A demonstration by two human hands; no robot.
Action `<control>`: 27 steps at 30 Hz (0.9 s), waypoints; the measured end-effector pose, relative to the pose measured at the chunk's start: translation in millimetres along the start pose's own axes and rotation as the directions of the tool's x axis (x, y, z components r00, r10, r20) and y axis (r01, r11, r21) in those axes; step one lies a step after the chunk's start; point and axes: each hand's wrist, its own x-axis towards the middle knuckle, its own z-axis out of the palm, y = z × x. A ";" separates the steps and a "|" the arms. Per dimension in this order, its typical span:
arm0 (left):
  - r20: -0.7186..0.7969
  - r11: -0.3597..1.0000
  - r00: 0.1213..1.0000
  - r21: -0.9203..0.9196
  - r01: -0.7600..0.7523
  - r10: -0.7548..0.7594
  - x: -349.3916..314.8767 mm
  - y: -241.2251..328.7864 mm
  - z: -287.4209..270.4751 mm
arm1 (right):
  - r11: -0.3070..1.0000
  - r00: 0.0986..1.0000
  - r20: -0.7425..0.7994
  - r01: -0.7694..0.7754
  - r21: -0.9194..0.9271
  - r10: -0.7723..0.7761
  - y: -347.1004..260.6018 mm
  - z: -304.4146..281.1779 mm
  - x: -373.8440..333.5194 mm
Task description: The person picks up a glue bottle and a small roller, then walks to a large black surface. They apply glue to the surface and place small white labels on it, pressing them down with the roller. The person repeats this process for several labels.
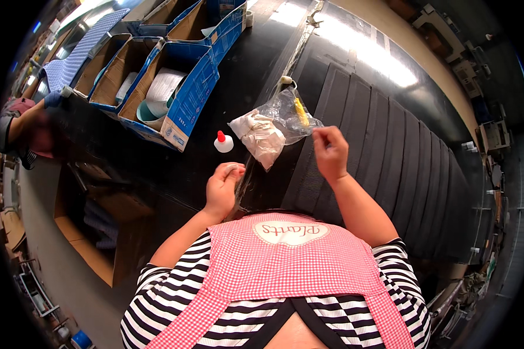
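My left hand (222, 189) is closed in front of my chest, with something small and pale at its fingertips that I cannot make out. Higher up and to the right, my right hand (330, 154) has its fingers curled together beside the edge of a clear plastic bag (288, 116). Whether it grips the bag or something tiny, I cannot tell. Pale, flat pieces (262, 138) fill the near part of the bag, and a yellow strip (301, 111) shows at its far part. A small white bottle with a red cap (223, 143) stands upright beyond my left hand.
Blue cardboard bins (186, 110) holding white and pale green rolls stand at the far left of the black table (215, 75). Overlapping black textured strips (384, 151) cover the right side. A brown carton (87, 244) sits below left. Another person's arm (32, 116) reaches in at left.
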 end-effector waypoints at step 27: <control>0.281 0.863 0.890 0.261 -0.432 0.360 29.4 10.4 -1.9 | 0.584 0.660 0.289 -0.750 0.311 0.693 23.6 -13.2 0.2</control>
